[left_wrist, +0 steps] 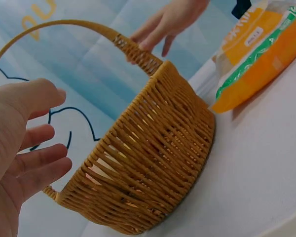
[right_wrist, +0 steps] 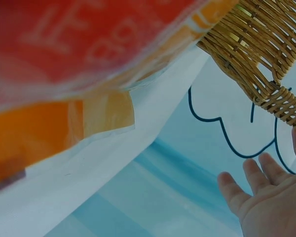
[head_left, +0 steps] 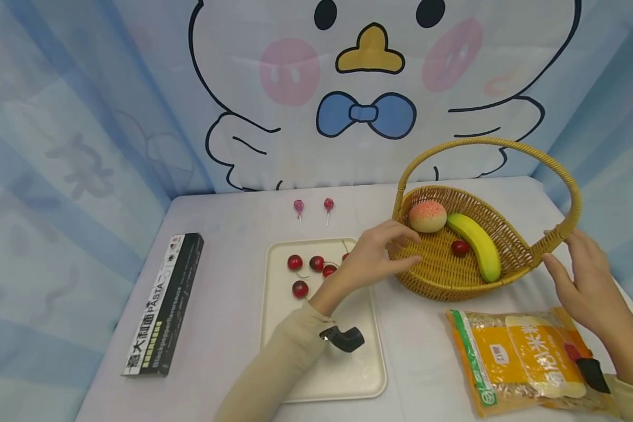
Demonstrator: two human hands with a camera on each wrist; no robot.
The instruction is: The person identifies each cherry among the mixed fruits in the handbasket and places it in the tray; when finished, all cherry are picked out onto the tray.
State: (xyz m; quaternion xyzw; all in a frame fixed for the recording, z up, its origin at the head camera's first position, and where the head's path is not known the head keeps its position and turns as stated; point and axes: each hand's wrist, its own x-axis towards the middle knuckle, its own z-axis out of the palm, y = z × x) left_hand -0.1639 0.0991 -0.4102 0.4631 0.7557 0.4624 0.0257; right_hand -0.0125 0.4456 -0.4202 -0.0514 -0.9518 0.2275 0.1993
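A wicker basket (head_left: 432, 290) with a tall arched handle (head_left: 485, 140) holds a peach (head_left: 427, 216), a banana (head_left: 476, 245) and one cherry (head_left: 460, 248). My right hand (head_left: 585, 281) is at the handle's right base, pinching it between thumb and forefinger; in the right wrist view that hand's other fingers (right_wrist: 259, 177) spread out loosely. At the basket's left rim is my left hand (head_left: 371, 255), its thumb and fingers apart with nothing between them. The left wrist view shows its fingers (left_wrist: 42, 160) beside the basket's woven side (left_wrist: 153, 153).
A cream tray (head_left: 274, 328) under my left forearm carries several cherries (head_left: 300, 289). Two lollipops (head_left: 298, 206) lie behind it. A black and white pasta box (head_left: 163, 305) is at the left. In front of the basket lies an orange food bag (head_left: 522, 357), beneath my right wrist.
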